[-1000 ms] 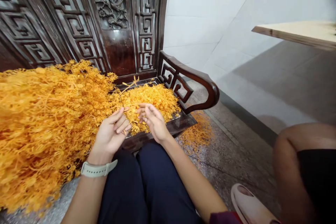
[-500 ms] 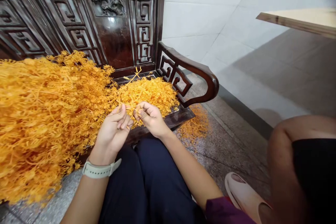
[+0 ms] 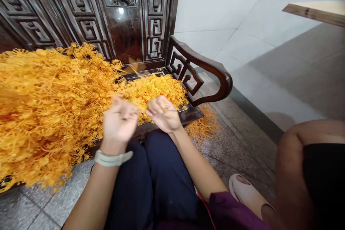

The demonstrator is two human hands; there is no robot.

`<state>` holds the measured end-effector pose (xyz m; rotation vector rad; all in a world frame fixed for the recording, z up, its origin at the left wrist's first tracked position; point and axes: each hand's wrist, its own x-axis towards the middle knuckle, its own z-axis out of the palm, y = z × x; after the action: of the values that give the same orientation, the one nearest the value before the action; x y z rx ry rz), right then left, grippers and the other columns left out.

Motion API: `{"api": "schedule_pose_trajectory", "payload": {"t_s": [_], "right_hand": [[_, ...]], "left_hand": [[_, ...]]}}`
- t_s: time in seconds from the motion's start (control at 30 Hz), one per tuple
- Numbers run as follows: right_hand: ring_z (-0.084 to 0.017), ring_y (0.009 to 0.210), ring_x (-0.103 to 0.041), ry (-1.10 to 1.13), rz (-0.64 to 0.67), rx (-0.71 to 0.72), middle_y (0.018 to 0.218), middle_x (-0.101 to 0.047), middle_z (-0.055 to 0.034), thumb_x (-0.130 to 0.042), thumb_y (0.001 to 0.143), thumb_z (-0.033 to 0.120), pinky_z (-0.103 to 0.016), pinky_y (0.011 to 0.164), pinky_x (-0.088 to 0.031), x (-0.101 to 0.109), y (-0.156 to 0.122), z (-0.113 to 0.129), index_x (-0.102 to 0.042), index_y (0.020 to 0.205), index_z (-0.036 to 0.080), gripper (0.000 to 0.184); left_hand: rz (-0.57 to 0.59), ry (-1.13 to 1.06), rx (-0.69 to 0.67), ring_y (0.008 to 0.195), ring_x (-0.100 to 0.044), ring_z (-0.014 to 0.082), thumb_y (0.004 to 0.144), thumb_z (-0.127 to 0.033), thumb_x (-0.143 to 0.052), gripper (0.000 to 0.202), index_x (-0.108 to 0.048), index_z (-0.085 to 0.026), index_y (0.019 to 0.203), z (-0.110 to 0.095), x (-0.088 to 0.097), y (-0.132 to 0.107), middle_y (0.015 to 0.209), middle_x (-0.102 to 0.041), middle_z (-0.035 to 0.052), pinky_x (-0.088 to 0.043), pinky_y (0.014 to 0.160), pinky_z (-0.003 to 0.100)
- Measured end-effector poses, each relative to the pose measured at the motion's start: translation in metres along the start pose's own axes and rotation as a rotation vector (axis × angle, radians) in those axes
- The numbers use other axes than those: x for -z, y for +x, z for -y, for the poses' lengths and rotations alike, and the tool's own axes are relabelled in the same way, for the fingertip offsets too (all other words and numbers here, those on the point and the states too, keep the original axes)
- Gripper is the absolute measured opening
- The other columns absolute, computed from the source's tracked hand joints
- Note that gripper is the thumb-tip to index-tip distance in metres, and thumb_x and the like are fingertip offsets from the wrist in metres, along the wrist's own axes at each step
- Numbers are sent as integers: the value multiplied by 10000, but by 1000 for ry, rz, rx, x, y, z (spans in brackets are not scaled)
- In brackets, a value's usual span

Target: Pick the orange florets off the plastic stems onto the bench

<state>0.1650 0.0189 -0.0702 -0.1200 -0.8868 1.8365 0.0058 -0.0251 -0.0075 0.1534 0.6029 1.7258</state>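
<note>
Head view; both hands blurred, fine detail lost.

Left hand (image 3: 120, 118): fingers curled in, a pale grey-green flexible strap (image 3: 113, 159) at the wrist. Right hand (image 3: 165, 114): fingers bent inward, palm turned partly up. Grip: narrow at both hands; cannot tell whether either is closed firmly on anything. A smeared thin yellow stem (image 3: 140, 107) shows in the gap between them, over the bench edge; its contact with the fingertips is unclear.

Left of the hands: a large, springy mound of orange-yellow feathery sprigs (image 3: 59, 104), wiry stalks with frilled, curling tips. Just beyond the hands: a lower, denser heap of loose yellow frilled bits (image 3: 159, 88), on the seat of a glossy dark red-brown carved wooden bench (image 3: 126, 39). Its back has angular fretwork and a carved relief panel; its armrest (image 3: 208, 67) curves smoothly round.

On the speckled grey stone floor (image 3: 237, 151), beside the bench end: a scatter of thin orange threadlike stalks (image 3: 206, 125). At right: another person's bent knee (image 3: 293, 143).
</note>
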Motion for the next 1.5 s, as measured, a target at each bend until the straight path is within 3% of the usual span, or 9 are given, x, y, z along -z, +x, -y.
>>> {"api": "schedule_pose_trajectory", "payload": {"t_s": [0.07, 0.3, 0.5, 0.6, 0.73, 0.93, 1.17, 1.33, 1.5], "right_hand": [[-129, 653, -321, 88, -139, 62, 691, -334, 50, -972, 720, 281, -251, 636, -346, 6, -6, 3, -500, 731, 217, 476], [-107, 711, -575, -197, -583, -132, 843, -674, 11, -901, 701, 236, -235, 664, -482, 38, 12, -22, -768, 1045, 218, 369], [-168, 969, -683, -549, -505, -209, 1305, -735, -73, -814, 839, 431, -280, 776, -558, 34, 16, -29, -831, 1082, 225, 319], [-181, 938, -681, -699, -309, -72, 1191, -759, -74, -755, 933, 555, -293, 750, -542, 20, 9, -24, -816, 1085, 226, 367], [-165, 872, -674, -851, -39, 64, 1037, -762, -39, -825, 946, 446, -314, 795, -533, 3, 0, -24, -773, 1155, 228, 306], [-150, 682, -617, -653, -72, 29, 770, -694, 0, -816, 960, 478, -311, 676, -493, 5, -5, -19, -777, 975, 226, 255], [-130, 572, -497, -427, -57, -15, 650, -587, 5, -841, 935, 493, -316, 610, -351, 0, -6, -15, -775, 819, 225, 299], [-139, 561, -268, -261, -342, 164, 595, -299, 53, -879, 847, 504, -311, 592, -311, 9, -7, -1, -537, 712, 258, 442], [-117, 609, -387, -327, -468, -84, 666, -515, 38, -891, 820, 394, -276, 599, -323, 31, -2, -15, -746, 964, 223, 266]], "left_hand": [[17, -68, -171, 405, -350, 83, 1186, -202, -336, 456, -604, -182, 817, -16, 14, 10, 480, -284, -80, -401, 542, 222], [99, 16, 74, 416, -390, 57, 1200, -318, -363, 416, -700, -150, 1023, -23, 19, 14, 514, -295, -100, -397, 531, 200], [97, 64, 138, 464, -442, 66, 1178, -274, -404, 327, -716, -205, 1108, -16, 13, 15, 604, -434, -67, -385, 507, 195], [105, 105, 118, 522, -501, 76, 1164, -246, -458, 252, -706, -234, 1123, -12, 15, 18, 665, -494, -56, -450, 557, 197], [148, 181, 95, 562, -533, 77, 1137, -229, -550, 153, -702, -234, 1124, -6, 13, 18, 659, -472, -63, -502, 611, 187], [96, 41, 89, 407, -285, 39, 1188, -296, -387, 348, -696, -243, 1037, -15, 10, 12, 601, -288, -77, -167, 361, 120], [14, 54, -39, 407, -204, 69, 1193, -307, -361, 381, -688, -263, 1001, -16, 4, 4, 581, -222, -72, -156, 354, 147], [-41, 13, -183, 417, -180, 75, 1198, -296, -358, 387, -664, -253, 966, -31, 25, 11, 579, -201, -76, -159, 358, 156], [23, -49, -94, 419, -146, 71, 1209, -280, -302, 448, -644, -205, 929, -35, 42, 18, 589, -202, -82, -127, 342, 162]]}}
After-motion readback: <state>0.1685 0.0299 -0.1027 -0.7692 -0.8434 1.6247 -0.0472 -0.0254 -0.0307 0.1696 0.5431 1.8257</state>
